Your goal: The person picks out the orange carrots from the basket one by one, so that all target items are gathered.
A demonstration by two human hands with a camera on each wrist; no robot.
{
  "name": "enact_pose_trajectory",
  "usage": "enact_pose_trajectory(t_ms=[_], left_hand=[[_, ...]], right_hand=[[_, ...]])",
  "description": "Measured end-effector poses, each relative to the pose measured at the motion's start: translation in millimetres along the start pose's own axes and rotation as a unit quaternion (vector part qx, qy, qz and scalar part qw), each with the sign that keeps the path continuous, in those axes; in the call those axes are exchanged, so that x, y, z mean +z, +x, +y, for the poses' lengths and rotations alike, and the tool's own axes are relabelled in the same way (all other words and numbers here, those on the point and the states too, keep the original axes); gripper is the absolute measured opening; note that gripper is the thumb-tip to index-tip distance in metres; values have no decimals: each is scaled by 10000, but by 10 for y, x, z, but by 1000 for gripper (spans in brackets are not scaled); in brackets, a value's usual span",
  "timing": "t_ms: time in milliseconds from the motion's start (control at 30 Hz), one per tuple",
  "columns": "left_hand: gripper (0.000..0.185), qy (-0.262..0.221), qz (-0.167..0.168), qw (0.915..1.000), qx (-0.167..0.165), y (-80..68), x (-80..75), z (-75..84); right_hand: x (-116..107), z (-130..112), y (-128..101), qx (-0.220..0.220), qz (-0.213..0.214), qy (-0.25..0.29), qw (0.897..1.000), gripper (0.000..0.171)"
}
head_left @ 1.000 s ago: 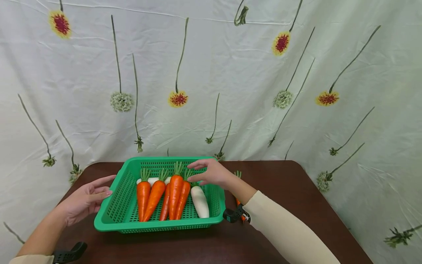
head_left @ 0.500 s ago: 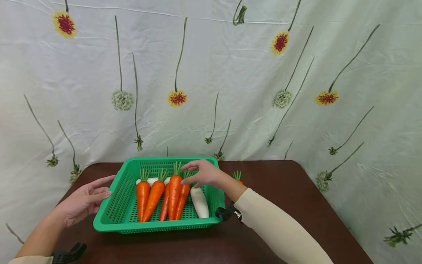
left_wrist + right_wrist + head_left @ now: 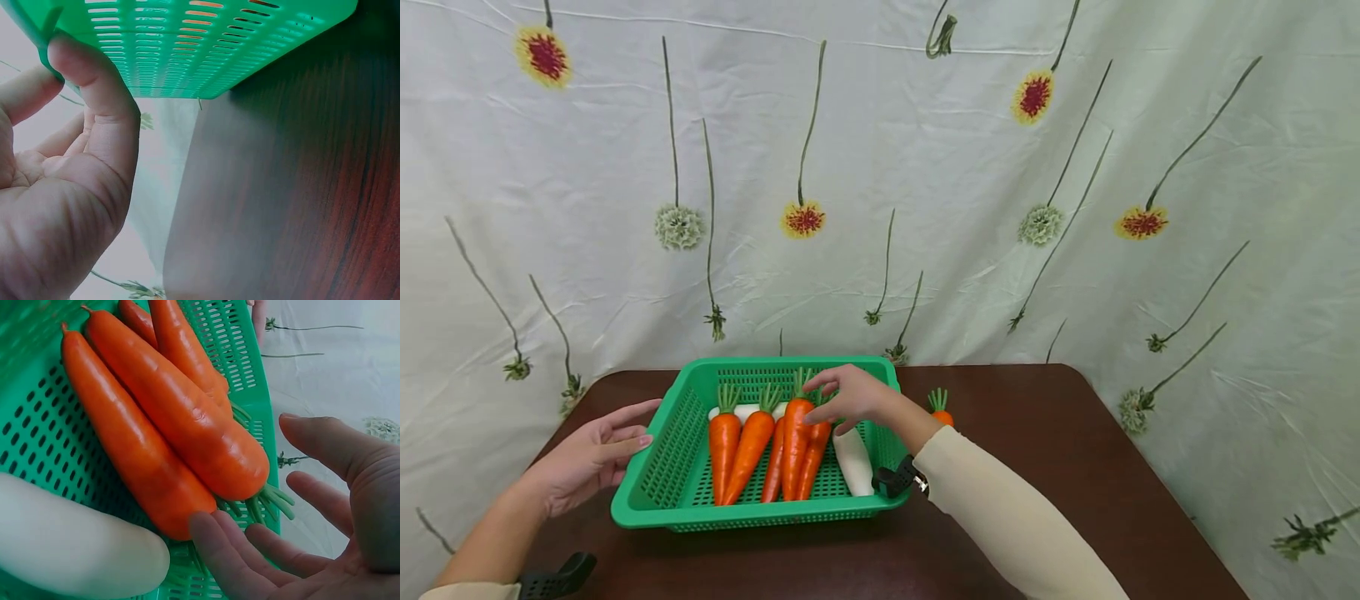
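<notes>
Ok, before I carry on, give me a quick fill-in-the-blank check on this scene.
1. The left hand holds the rim of the basket, which is coloured ____.
2. In the head view, ____ carrots show inside the basket.
3. On the table, a lone carrot lies to the ____ of the basket.
4. The right hand, over the basket, has ____ in its grip.

Missing words: green; five; right; nothing.

a green basket [image 3: 760,513] leaves room at nine o'clock, over mesh between its wall and the carrots [image 3: 724,454]; a white radish [image 3: 853,462] at four and right hand [image 3: 846,398] at two obstruct.
</notes>
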State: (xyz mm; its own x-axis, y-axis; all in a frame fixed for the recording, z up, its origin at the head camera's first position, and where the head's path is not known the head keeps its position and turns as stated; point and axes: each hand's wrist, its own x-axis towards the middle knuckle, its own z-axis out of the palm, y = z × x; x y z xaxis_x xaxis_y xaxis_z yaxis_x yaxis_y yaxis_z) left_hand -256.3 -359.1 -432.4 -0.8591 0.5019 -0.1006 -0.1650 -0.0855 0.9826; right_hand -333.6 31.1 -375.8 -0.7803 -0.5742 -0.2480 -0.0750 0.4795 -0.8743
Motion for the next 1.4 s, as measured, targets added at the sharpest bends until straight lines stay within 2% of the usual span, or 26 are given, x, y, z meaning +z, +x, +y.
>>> enact_pose_trajectory(t_ms=[233, 633, 1000, 1400], left_hand=[[65, 49, 46, 10000, -32, 5, 3, 2], [66, -37, -54, 10000, -1, 15, -3, 21], [65, -86, -98, 9999, 9, 24, -1, 32], [64, -143, -192, 9997, 13, 16, -28, 36]], right_hand=[[56, -13, 69, 138, 34, -20, 9999, 54], [172, -35, 178, 454, 388, 44, 9982, 51], [252, -85, 211, 494, 539, -54, 9973, 40], [301, -119, 239, 651, 707, -155, 9952, 40]])
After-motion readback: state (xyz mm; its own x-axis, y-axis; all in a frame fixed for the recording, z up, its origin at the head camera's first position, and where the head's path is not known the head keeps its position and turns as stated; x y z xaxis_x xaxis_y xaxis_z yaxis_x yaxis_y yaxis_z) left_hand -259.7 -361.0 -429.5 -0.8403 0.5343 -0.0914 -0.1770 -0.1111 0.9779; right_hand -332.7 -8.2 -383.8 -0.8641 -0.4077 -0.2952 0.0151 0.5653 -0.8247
